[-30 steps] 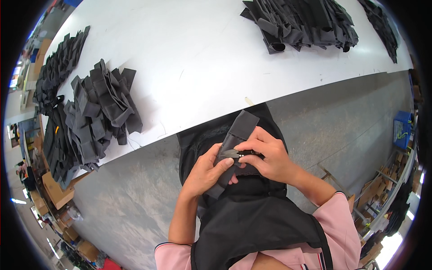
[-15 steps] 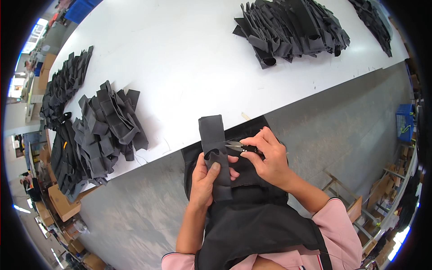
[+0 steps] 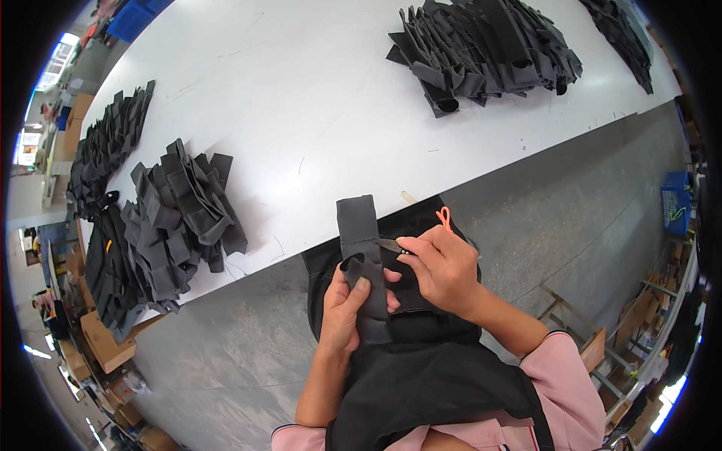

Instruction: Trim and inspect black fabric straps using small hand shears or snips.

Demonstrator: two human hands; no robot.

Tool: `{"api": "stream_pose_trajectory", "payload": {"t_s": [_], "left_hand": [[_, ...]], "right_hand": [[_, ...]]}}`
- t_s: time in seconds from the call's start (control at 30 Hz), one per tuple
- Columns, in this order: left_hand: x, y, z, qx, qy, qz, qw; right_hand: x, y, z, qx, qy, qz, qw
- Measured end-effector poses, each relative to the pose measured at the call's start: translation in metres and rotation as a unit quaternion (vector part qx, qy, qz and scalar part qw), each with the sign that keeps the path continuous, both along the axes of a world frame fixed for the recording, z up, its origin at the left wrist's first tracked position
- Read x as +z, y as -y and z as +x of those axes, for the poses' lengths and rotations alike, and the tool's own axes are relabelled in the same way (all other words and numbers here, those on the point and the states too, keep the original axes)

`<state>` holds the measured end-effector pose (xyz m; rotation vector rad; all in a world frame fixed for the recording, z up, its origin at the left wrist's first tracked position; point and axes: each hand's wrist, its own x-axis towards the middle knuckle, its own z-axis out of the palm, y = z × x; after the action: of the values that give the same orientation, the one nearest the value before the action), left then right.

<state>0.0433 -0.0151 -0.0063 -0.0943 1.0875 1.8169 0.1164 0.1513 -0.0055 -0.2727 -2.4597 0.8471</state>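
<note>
A dark grey fabric strip (image 3: 357,218) with a folded loop partway along it hangs over my lap, its upper end near the table's edge. My left hand (image 3: 340,314) is closed on it, thumb on top and fingertips showing past its right side. In my right hand (image 3: 445,272) are small thread snips (image 3: 389,245), gripped between thumb and fingers. Their blades touch or nearly touch the strip's right edge at a cross seam. An orange cord loop (image 3: 444,218) sticks up behind the right hand's knuckles. Most of the snips' handle is hidden by the fingers.
Across the white table (image 3: 301,113) lie a near-left pile of grey strips (image 3: 177,218), a far-left pile (image 3: 113,143) and a larger far-right pile (image 3: 489,56). Cut threads are scattered on it. A blue basket (image 3: 675,203) stands at the right, cardboard boxes (image 3: 107,338) at the left.
My right hand has turned and its fingers have closed further around the snips; the orange cord loop now shows. The snips' tip sits at the strip's edge. My left hand barely moved.
</note>
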Motion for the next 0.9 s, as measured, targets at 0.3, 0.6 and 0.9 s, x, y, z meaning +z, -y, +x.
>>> {"api": "stream_pose_trajectory", "payload": {"t_s": [0.3,0.6,0.9], "left_hand": [[-0.002,0.003,0.002,0.004,-0.004,0.010,1.000],[0.004,-0.002,0.007,-0.008,-0.091,-0.005,0.996],[0.005,-0.002,0.007,-0.003,-0.088,-0.039,0.995]], "right_hand": [[0.003,0.003,0.004,-0.032,-0.064,-0.073,0.995],[-0.006,0.009,-0.012,0.016,-0.064,-0.057,0.996],[-0.007,0.011,-0.013,0.057,-0.028,-0.044,0.997]]}}
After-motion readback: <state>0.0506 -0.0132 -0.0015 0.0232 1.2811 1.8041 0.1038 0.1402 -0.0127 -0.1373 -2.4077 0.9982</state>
